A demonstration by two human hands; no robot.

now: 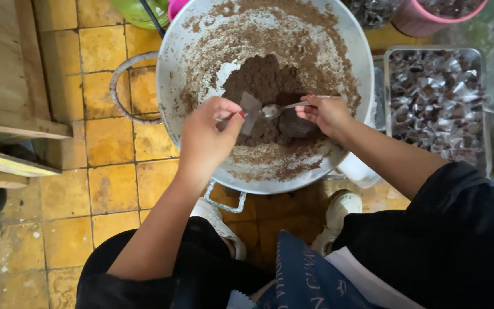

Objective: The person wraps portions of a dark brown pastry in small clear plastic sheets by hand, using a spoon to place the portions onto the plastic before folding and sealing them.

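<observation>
A large metal pan (167, 86) with two loop handles sits on the tiled floor and holds a dark brown paste (264, 80). Over the pan my left hand (210, 134) pinches a small clear plastic wrapper (251, 109). My right hand (328, 113) holds a metal spoon (281, 108) by its handle, the bowl pointing left and touching the wrapper. Both hands hover just above the heap of paste.
A metal tray (434, 52) full of small wrapped pieces stands to the right of the pan. A pink tub (415, 23) and a green container (135, 11) sit at the top. Wooden boards (7, 86) lie at left. My white shoes (338, 209) rest under the pan's near rim.
</observation>
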